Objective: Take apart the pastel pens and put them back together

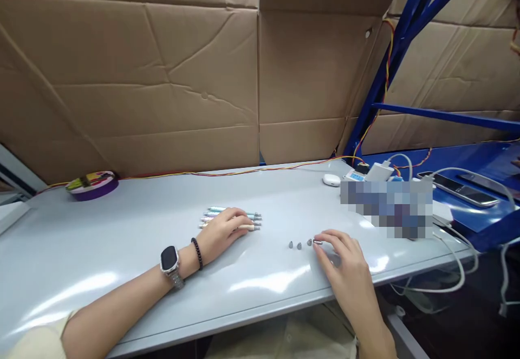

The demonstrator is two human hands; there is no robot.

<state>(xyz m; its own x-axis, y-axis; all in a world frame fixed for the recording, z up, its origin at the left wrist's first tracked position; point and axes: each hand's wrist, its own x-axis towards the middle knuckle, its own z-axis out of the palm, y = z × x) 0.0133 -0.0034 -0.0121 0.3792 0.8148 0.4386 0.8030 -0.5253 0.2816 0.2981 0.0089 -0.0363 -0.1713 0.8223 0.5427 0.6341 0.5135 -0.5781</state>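
Several pastel pens (216,209) lie side by side on the table, their bare metal ends pointing right. My left hand (223,234) rests over them with its fingers stretched out, covering their middles. To the right, my right hand (345,259) pinches a small silver metal pen tip (318,242) between thumb and fingertips, close above the tabletop. Just left of those fingertips stands another cone-shaped tip (309,242). Two more grey cones, a nearer one (299,246) and a leftmost one (291,245), stand a little apart from it.
The glossy grey-white table (162,207) backs onto cardboard sheets (182,77). A purple-edged roll (92,185) sits at the back left. A white earphone case (331,180), a white charger (378,172) with cables, and a phone (463,188) are on the right, near a blue metal frame (400,50).
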